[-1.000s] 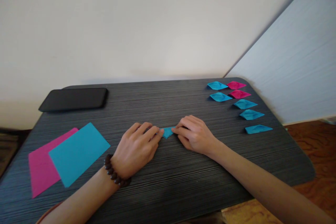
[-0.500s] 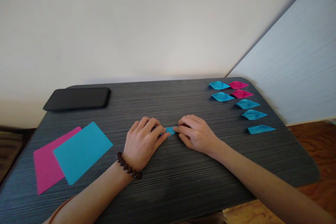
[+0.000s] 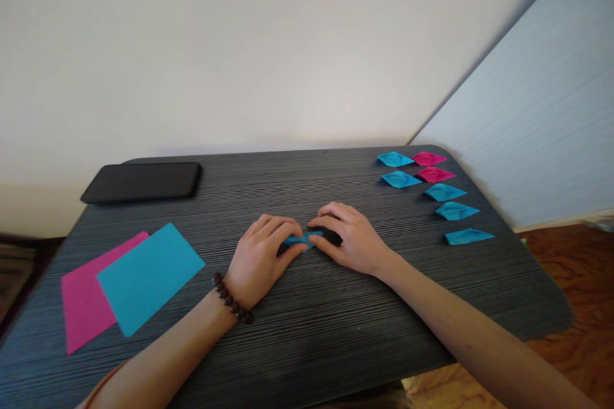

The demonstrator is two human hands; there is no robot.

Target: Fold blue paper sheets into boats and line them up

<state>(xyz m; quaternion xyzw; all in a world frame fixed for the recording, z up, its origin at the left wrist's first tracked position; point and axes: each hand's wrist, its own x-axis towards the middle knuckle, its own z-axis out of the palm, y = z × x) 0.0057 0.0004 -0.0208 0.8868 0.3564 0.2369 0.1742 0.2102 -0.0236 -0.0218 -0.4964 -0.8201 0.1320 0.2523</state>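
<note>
Between my hands, low over the middle of the table, is a small piece of folded blue paper (image 3: pixel 305 238), partly hidden by fingers. My left hand (image 3: pixel 259 259), with a dark beaded bracelet (image 3: pixel 230 299) at the wrist, pinches its left end between thumb and fingers. At the right end, the thumb and forefinger of my right hand (image 3: pixel 355 239) close around the paper from both sides.
Several blue folded paper boats (image 3: pixel 451 192) and two pink paper boats (image 3: pixel 435 174) line the table's right side. On the left, a blue sheet (image 3: pixel 151 278) overlaps a pink sheet (image 3: pixel 84 294). Behind them lies a black phone-like slab (image 3: pixel 141 182). A wall (image 3: pixel 268 51) rises behind the table.
My right thumb and forefinger have spread wider around the paper's right end. The folded paper shows a longer, slimmer strip now. The camera view has shifted slightly.
</note>
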